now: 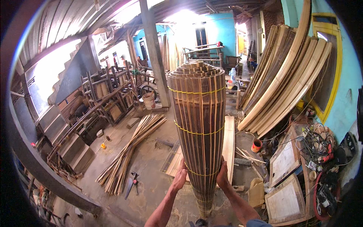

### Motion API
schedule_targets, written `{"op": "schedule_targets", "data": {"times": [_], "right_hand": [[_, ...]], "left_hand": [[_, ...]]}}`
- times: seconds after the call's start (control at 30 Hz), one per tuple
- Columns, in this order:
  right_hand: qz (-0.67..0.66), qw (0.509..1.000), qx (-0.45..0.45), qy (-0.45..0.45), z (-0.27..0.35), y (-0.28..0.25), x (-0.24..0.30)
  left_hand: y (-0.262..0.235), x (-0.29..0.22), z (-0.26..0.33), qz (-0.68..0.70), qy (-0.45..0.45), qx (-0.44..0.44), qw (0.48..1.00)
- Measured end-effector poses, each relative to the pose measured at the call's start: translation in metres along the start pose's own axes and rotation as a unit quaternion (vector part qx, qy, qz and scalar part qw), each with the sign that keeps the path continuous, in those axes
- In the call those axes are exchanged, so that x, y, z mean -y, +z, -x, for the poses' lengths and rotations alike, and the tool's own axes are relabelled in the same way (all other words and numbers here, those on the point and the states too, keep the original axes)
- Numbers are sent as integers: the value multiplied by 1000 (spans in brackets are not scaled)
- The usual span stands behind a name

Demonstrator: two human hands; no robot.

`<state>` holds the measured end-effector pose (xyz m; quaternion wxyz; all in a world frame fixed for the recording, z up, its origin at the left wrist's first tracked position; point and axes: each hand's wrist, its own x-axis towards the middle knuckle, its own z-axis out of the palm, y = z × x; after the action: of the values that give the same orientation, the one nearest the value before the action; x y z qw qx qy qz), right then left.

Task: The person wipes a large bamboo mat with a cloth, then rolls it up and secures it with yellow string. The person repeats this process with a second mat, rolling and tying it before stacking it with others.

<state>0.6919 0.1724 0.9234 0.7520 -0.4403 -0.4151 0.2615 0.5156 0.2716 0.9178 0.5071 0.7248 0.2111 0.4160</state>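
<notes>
Only the head view here. Both bare hands are clamped on a tall, tapering roll of dark brown and tan wooden slats [198,125], tied round with thin yellow cords. The left hand [181,176] grips its left side and the right hand [224,177] its right side, pretty much level with each other; some fingers are hidden. The roll stands nearly upright right in front of the person, wide end up, narrow end down near the lower edge.

It blocks a good bit of the view: behind it there's a flat mat of pale slats [228,138] on the grey floor [151,204], mostly covered by the roll. Left of that, a loose heap of long thin wooden strips [132,151] takes up a big patch of floor, with a dark tool with red parts [135,182] lying just beside it. A grey post [154,53] rises farther back, with a pale bucket [149,101] by its foot.

The right side is pretty cramped: long curved pale and brown slat bundles [287,83] lean by the turquoise wall [348,102], a small orange pot [256,145] sits below them, then wood-framed white panels [285,200] and a messy dark cable tangle [319,142].
</notes>
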Motion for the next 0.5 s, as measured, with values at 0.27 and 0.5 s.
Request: {"op": "schedule_targets", "data": {"times": [0.27, 0.5], "right_hand": [[129, 983, 92, -97, -33, -9, 39], [143, 978, 144, -43, -26, -8, 73]], "left_hand": [[-21, 66, -27, -36, -35, 58, 997], [-75, 106, -5, -49, 54, 45, 996]]}}
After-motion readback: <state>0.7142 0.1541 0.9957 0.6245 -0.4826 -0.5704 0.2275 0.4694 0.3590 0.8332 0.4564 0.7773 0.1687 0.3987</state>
